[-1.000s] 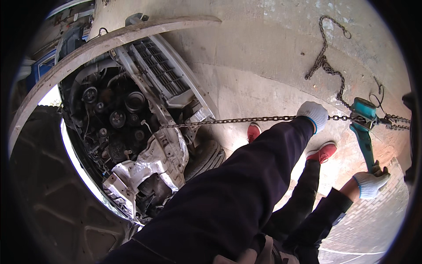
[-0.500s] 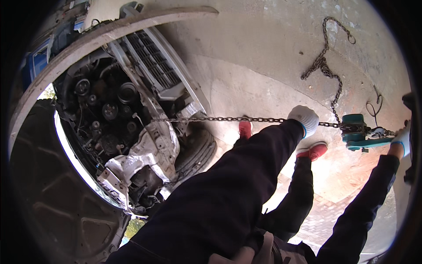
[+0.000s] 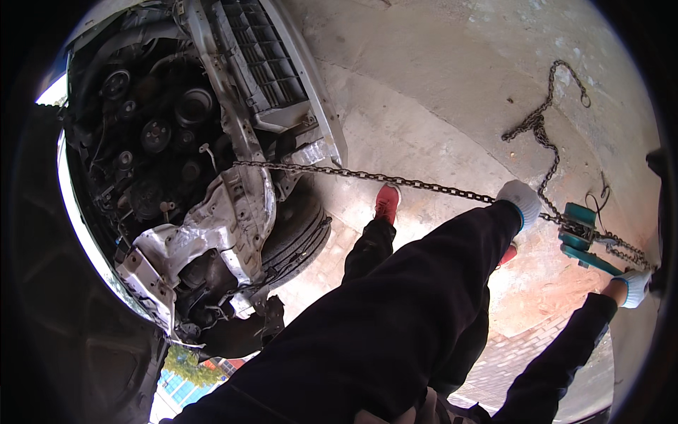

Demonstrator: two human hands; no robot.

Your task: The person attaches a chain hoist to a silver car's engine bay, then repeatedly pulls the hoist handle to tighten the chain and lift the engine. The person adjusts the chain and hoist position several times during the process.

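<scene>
A taut steel chain [image 3: 395, 181] runs from the crumpled front body metal [image 3: 233, 205] of a car to a teal lever hoist [image 3: 578, 219] on the right. My left hand [image 3: 520, 202], in a white knit glove, is closed round the chain a little short of the hoist. My right hand [image 3: 633, 287], gloved alike, grips the end of the hoist's teal lever [image 3: 592, 259], which slants down toward me. Its fingers are partly hidden. Beyond the hoist, more chain [image 3: 627, 247] continues to the dark right rim.
A loose chain [image 3: 540, 131] lies heaped on the concrete floor, ending in a ring. On the left is the open engine bay [image 3: 152, 134], with a grille [image 3: 258, 53] and a tyre [image 3: 300, 244]. My red shoe [image 3: 386, 203] stands below the taut chain.
The view has shifted and the car looks nearer. The lever has swung down toward me with my right hand on it. My left hand stays on the chain close to the hoist.
</scene>
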